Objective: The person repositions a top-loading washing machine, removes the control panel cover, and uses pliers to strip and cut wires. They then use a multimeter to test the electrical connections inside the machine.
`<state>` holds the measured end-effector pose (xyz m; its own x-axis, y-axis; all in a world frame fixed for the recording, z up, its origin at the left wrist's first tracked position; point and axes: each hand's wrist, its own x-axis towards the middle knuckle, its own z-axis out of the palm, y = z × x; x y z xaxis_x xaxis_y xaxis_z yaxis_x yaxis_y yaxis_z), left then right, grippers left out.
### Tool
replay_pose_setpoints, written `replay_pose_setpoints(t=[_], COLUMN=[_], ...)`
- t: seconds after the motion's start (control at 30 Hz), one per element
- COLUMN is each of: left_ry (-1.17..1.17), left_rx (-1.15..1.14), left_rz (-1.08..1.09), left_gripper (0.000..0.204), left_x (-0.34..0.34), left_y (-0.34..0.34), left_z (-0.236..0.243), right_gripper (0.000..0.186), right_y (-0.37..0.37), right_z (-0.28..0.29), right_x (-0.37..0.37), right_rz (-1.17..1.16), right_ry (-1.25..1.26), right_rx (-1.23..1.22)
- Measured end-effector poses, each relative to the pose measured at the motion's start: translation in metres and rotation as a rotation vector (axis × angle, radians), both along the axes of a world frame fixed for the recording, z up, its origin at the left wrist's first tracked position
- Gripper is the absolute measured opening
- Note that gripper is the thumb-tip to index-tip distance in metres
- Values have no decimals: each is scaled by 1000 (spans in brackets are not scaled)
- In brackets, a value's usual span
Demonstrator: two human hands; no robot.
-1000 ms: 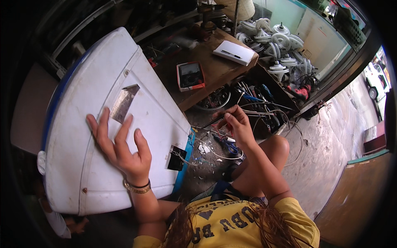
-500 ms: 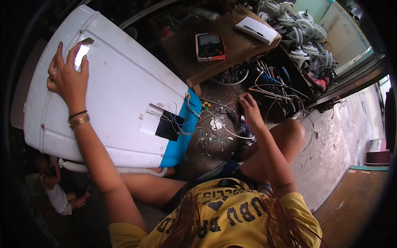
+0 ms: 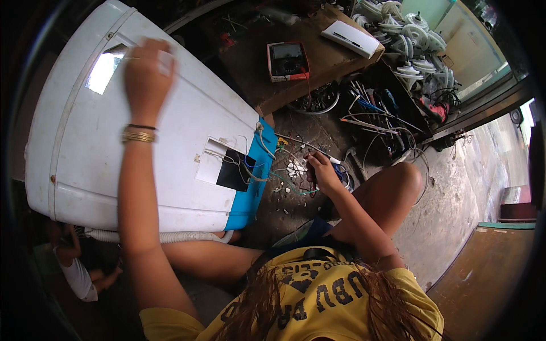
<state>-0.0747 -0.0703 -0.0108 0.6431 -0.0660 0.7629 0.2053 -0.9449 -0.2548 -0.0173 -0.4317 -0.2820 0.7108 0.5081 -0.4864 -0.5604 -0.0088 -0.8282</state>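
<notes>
A large white plastic body with a blue base (image 3: 142,131), apparently a washing machine lying on its side, fills the left. My left hand (image 3: 149,74) is over its upper part, beside a shiny rectangular patch (image 3: 105,69); motion smears its fingers. Loose wires (image 3: 242,162) come out of a square opening near the blue base. Right of that base, my right hand (image 3: 323,170) is closed on a thin dark red test lead (image 3: 311,184) that dangles below the fingers. A multimeter (image 3: 287,59) sits on the wooden table, with a red lead running down from it.
On the wooden table (image 3: 244,77) lies a white box with a pen (image 3: 351,40). Below is a dark crate of tools (image 3: 387,105); white plastic gear parts (image 3: 418,40) are piled behind. A hammer (image 3: 357,162) and white fragments lie on the floor. A child (image 3: 77,261) sits at lower left.
My left hand has moved right, off the shiny patch. My right hand has come down and left toward the blue base, and now grips the red lead.
</notes>
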Motion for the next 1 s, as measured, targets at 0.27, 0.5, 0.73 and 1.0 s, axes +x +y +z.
replay_pose_setpoints(t=[0.27, 0.5, 0.73, 1.0], left_ry=[993, 690, 554, 633], left_rx=[-762, -1699, -1907, -1972], left_rz=[60, -355, -537, -399], left_gripper=[39, 18, 17, 10], left_x=[-34, -25, -9, -12], left_y=[-111, -114, -123, -125], left_z=[-174, -193, -165, -153], right_gripper=[18, 10, 16, 19], right_y=[-20, 8, 35, 54], right_z=[42, 64, 109, 121], right_x=[31, 31, 37, 35], right_rz=[81, 129, 338, 496], right_ry=[-282, -437, -687, -974], right_rx=[35, -7, 96, -70])
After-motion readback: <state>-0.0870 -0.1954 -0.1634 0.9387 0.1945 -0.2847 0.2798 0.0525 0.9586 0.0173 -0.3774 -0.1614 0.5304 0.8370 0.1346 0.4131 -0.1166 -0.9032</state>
